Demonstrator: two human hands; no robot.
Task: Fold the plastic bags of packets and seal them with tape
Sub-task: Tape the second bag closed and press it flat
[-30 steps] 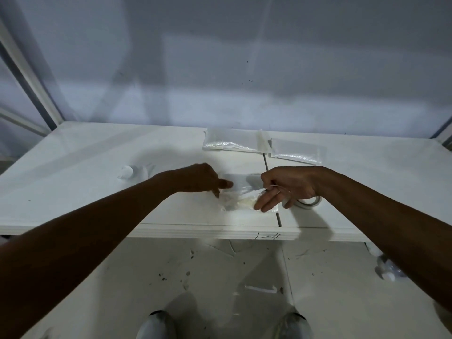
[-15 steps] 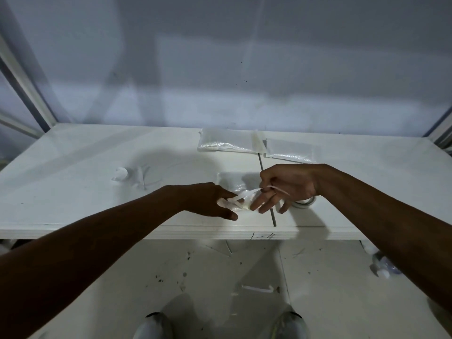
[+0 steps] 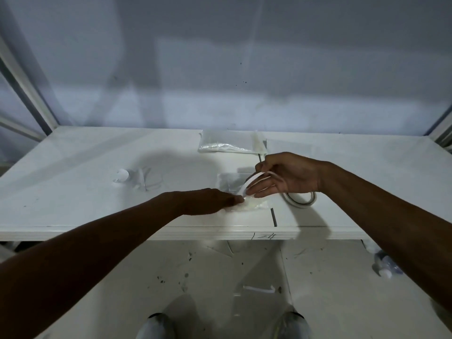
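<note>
A clear plastic bag of packets (image 3: 254, 204) lies near the front edge of the white table (image 3: 73, 192). My left hand (image 3: 210, 200) rests on its left part and pinches one end of a white tape strip (image 3: 247, 187). My right hand (image 3: 286, 176) hovers just above the bag and pinches the strip's other end between thumb and forefinger, its other fingers stretched out toward the left hand. A tape roll (image 3: 300, 200) lies on the table under my right wrist, half hidden.
Two more plastic bags (image 3: 225, 144) lie side by side at the table's back, the right one partly hidden by my right hand. A small white object (image 3: 122, 174) with clear wrap sits at the left. A bottle (image 3: 385, 265) lies on the floor at right.
My right hand rose and drew back to the right, stretching the tape strip out. My left hand stayed low on the bag, holding the strip's near end.
</note>
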